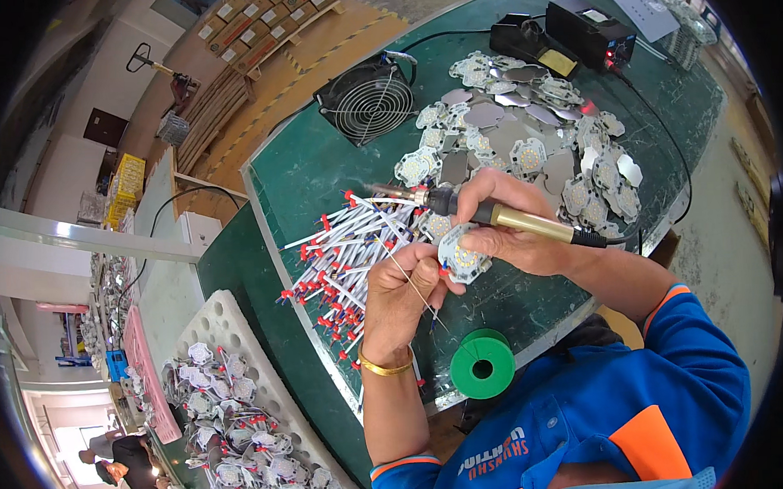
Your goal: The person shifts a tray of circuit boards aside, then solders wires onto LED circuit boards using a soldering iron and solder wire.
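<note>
My right hand (516, 231) is closed round a soldering iron (536, 224) with a gold and black handle, its tip pointing left over the wires. The same hand's thumb presses on a white LED circuit board (461, 258) dotted with small yellow chips. Pinched in my left hand (395, 292) is a thin strand of solder wire (434, 314), and its fingers reach the board's lower left edge, where a bit of red shows. A pile of white cables (328, 268) with red ends lies beside my left hand. Near the table's front edge stands a green spool (484, 364).
Many LED boards (526, 156) are heaped beyond my hands on the green table (281, 175). Behind them stand a black fan (369, 103) and a black soldering station (589, 35), whose cord loops down the right. Wired boards (242, 422) fill a perforated white tray (217, 315) at left.
</note>
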The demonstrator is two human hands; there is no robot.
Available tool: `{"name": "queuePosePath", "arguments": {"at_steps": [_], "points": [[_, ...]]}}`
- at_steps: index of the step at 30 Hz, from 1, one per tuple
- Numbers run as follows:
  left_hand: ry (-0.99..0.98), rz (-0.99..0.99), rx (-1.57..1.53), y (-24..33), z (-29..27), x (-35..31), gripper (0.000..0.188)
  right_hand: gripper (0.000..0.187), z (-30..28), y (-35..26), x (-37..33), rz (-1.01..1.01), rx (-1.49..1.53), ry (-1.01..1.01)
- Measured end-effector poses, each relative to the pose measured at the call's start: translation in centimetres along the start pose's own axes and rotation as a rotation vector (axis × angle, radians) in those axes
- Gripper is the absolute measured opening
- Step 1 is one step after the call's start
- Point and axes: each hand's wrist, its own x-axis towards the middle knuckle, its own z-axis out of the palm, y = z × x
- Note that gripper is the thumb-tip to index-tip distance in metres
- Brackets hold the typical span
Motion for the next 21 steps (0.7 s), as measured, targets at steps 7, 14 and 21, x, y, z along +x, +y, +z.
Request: {"name": "queuePosePath", "arguments": {"at_steps": [7, 14, 21], "points": [[-0.103, -0.084, 0.035, 0.1, -0.2, 0.0, 0.032, 0.02, 0.5, -0.1, -0.3, 0.018, 0.094, 0.029], [0.312, 0.263, 0.118, -0.1, 2.1, 0.6, 0.018, 0.017, 0.2, -0.3, 0.1, -0.126, -0.206, 0.21], [0.471, 0.602, 0.731, -1.2, 2.2, 0.5, 0.017, 0.016, 0.1, -0.2, -0.2, -0.134, -0.163, 0.265]]}}
